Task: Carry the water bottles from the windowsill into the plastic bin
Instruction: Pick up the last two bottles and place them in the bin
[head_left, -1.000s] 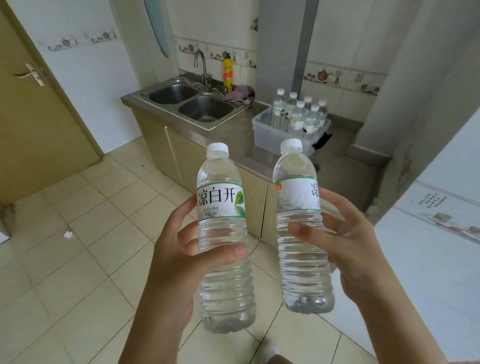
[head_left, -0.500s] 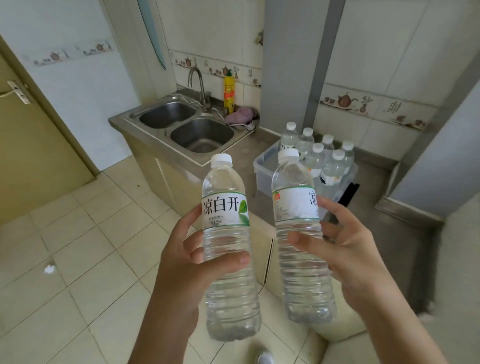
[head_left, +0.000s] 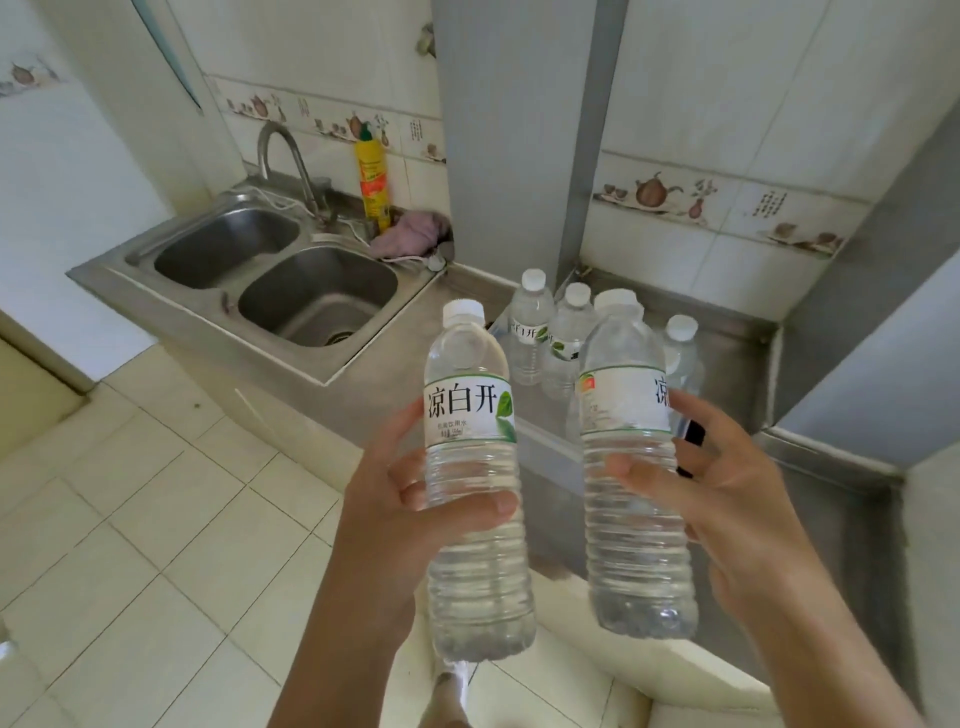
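Left hand (head_left: 400, 499) grips one water bottle (head_left: 475, 483) upright by its ribbed middle; right hand (head_left: 722, 499) grips a second bottle (head_left: 631, 467) likewise; both above the floor tiles, near the plastic bin (head_left: 545, 441) of bottles (head_left: 530, 332) on the steel counter (head_left: 737, 374) beside the double sink (head_left: 317, 296).

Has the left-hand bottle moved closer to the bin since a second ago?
Yes. The left-hand bottle has closed in on the plastic bin on the steel counter; its cap now sits beside the binned bottles.
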